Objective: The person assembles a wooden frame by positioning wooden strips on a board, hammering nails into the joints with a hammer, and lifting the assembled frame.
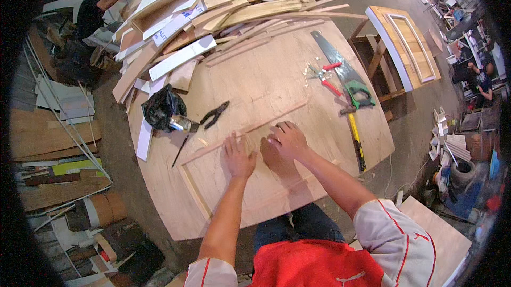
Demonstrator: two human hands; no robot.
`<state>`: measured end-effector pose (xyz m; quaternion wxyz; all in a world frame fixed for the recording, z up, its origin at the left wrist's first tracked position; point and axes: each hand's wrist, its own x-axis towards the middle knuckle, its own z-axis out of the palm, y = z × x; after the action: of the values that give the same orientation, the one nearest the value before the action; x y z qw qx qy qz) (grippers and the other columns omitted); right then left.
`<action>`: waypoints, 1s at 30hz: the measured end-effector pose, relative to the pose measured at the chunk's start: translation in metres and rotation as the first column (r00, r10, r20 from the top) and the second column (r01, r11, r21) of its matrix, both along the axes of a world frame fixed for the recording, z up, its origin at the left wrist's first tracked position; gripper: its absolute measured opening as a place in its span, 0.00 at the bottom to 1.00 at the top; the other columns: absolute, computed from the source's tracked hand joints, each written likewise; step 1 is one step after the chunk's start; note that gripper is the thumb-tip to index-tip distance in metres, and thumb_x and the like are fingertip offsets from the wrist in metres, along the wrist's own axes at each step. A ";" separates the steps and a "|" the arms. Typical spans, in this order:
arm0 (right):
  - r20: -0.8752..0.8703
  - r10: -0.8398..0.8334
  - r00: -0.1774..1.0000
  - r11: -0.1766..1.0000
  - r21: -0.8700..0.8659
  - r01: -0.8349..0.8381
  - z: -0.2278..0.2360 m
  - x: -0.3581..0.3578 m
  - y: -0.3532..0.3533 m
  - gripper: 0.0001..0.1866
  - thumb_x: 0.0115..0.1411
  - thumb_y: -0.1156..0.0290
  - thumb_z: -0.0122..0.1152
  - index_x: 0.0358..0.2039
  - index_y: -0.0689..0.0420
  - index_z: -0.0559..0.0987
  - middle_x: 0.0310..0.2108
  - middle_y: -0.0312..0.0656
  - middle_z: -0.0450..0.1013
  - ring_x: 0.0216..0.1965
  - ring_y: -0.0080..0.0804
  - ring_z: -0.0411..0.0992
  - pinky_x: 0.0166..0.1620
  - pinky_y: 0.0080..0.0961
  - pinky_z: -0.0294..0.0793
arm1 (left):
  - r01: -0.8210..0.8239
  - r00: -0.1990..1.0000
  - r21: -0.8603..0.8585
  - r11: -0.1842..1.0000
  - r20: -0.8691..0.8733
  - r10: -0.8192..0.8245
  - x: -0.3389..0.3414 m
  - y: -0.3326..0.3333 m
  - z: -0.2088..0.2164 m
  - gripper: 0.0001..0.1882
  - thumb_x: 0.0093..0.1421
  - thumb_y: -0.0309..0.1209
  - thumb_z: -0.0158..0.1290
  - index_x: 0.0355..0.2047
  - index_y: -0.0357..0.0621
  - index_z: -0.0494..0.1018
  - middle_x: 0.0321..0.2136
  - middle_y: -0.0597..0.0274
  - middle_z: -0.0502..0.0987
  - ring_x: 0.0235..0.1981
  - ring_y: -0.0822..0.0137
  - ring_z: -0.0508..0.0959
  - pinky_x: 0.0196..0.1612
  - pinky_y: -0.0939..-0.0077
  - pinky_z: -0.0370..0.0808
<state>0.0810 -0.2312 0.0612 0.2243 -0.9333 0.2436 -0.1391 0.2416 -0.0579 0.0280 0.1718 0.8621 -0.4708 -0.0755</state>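
both hands flat on plywood panel: left hand spread, palm down; right hand loosely curled, pinching nothing, beside thin strip along panel's far edge. judged step: seating the strip; next needs alignment. pliers beyond the strip.
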 end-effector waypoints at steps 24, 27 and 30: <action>-0.154 -0.224 0.962 0.929 -0.332 0.163 -0.049 0.264 -0.215 0.31 0.62 0.62 0.65 0.64 0.55 0.72 0.59 0.46 0.71 0.64 0.44 0.65 0.65 0.45 0.67 | 0.054 0.997 0.083 0.995 0.051 -0.059 0.027 -0.057 -0.039 0.35 0.67 0.55 0.50 0.70 0.56 0.67 0.73 0.48 0.60 0.75 0.38 0.55 0.71 0.29 0.51; -0.256 -0.117 0.959 0.943 -0.332 0.026 -0.049 0.243 -0.208 0.21 0.63 0.61 0.63 0.55 0.53 0.78 0.50 0.42 0.75 0.56 0.41 0.72 0.60 0.44 0.72 | 0.070 0.997 0.145 0.987 0.006 -0.072 0.022 -0.057 -0.036 0.36 0.67 0.54 0.51 0.72 0.56 0.64 0.75 0.49 0.57 0.76 0.40 0.51 0.72 0.30 0.47; -0.024 -0.155 0.988 0.956 -0.256 0.143 -0.037 0.201 -0.189 0.12 0.61 0.62 0.64 0.42 0.52 0.80 0.42 0.41 0.76 0.50 0.41 0.75 0.51 0.42 0.75 | 0.093 0.996 0.225 0.970 -0.024 -0.090 0.018 -0.061 -0.039 0.35 0.66 0.54 0.51 0.71 0.60 0.65 0.76 0.50 0.55 0.77 0.42 0.50 0.73 0.31 0.45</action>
<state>0.2824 -0.4206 0.0239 0.0868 -0.9361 0.2984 -0.1649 0.2599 -0.1189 -0.0108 0.0722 0.8528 -0.4973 -0.1422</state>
